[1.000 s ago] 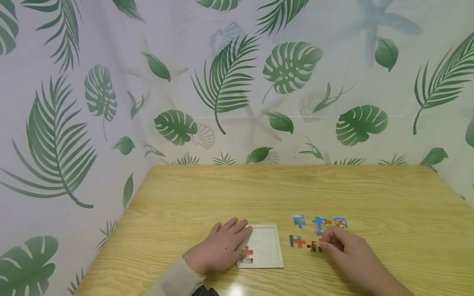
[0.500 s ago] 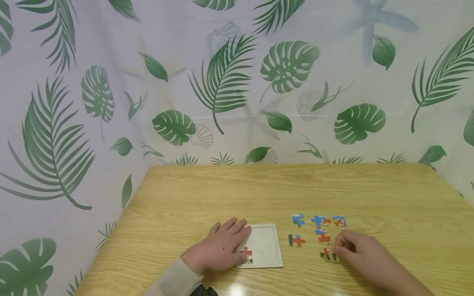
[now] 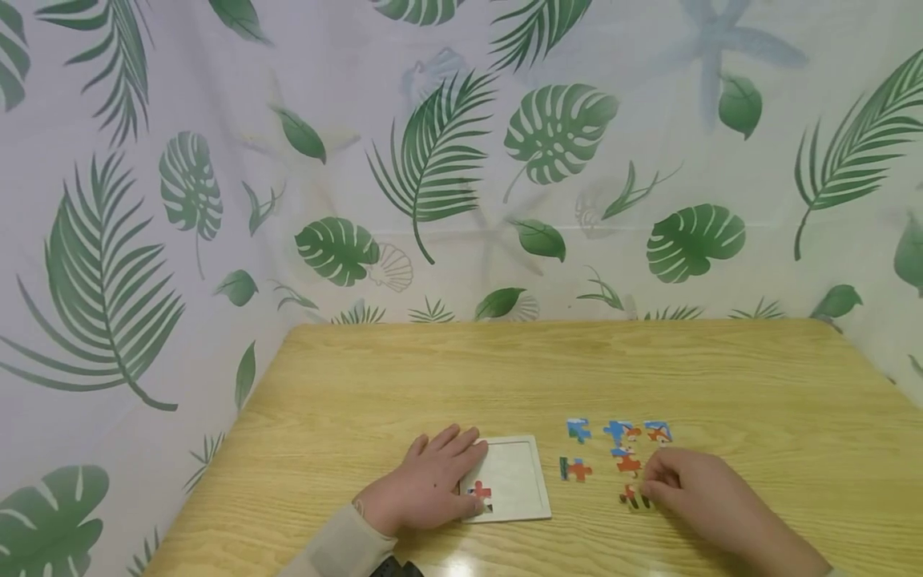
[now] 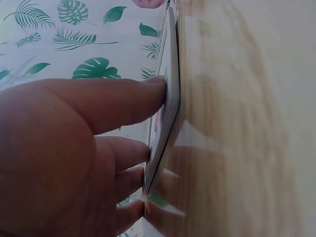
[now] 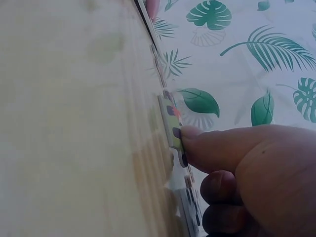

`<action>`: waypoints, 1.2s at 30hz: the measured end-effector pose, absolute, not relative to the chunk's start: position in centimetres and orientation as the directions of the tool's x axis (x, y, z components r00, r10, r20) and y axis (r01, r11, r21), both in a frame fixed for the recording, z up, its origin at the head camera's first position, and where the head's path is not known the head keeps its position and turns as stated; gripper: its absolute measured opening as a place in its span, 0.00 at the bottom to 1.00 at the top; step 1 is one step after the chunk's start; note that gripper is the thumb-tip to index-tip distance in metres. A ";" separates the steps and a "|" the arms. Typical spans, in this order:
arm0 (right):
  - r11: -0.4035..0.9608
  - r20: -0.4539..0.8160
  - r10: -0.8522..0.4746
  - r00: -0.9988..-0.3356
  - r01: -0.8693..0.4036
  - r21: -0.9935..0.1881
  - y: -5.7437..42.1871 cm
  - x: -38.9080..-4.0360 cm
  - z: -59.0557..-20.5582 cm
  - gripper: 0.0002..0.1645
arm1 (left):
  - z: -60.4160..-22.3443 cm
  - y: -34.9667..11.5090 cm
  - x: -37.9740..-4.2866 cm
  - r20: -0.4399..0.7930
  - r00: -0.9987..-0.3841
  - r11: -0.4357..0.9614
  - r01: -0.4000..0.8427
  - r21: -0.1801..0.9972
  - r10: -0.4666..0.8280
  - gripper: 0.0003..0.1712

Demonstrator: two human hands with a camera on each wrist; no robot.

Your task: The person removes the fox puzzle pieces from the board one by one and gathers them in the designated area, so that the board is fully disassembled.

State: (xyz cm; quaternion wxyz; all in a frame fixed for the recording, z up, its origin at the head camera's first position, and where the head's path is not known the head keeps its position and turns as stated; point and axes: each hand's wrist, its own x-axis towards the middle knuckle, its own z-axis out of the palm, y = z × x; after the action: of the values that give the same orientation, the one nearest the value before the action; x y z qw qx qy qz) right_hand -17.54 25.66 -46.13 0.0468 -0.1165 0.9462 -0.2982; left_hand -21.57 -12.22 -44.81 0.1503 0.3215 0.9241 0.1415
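Observation:
My left hand (image 3: pixel 429 485) rests with fairly straight fingers on the left side of a white square puzzle tray (image 3: pixel 542 481). Its thumb (image 4: pixel 143 96) presses on the tray near the lower left corner, partly covering a red puzzle piece (image 3: pixel 481 489) that lies inside. To the right of the tray, my right hand (image 3: pixel 692 489) pinches a puzzle piece (image 5: pixel 170 123) with green, black and red print. In the head view that held piece (image 3: pixel 632 498) is low over the table, its right part behind the fingertips. The right index fingertip is hidden in the right wrist view.
Several loose pieces lie on the wooden table (image 3: pixel 404 377): blue ones (image 3: pixel 578 430) at the back, an orange fox piece (image 3: pixel 658 433) near the right hand, and red ones (image 3: pixel 575 469) closer in. A leaf-patterned curtain (image 3: pixel 461 160) hangs behind the table.
My right hand, pinching the puzzle piece, has moved right and slightly toward me, then a little back left. The red piece above it is now uncovered. My left hand stays on the tray.

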 end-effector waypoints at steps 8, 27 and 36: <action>0.807 -0.017 -0.269 -0.963 -0.216 -0.549 25.9 -17.7 -46.2 0.06 | -45.0 -12.3 -21.6 -0.181 -0.744 0.745 0.554 0.372 0.643 0.43; 0.808 -0.010 -0.265 -0.964 -0.216 -0.548 25.5 -17.8 -45.9 0.05 | -44.7 -12.4 -21.5 -0.178 -0.748 0.747 0.550 0.374 0.640 0.44; 0.788 0.003 -0.183 -0.983 -0.149 -0.597 23.4 -17.5 -45.3 0.04 | -44.8 -12.4 -21.7 -0.182 -0.748 0.750 0.552 0.364 0.639 0.45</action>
State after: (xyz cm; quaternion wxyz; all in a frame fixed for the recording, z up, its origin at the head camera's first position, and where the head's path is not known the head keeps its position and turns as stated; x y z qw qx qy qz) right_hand -17.47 23.42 -45.31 0.0273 -0.0878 0.9452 -0.3132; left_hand -21.68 -12.35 -44.83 0.1491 0.3224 0.9235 0.1449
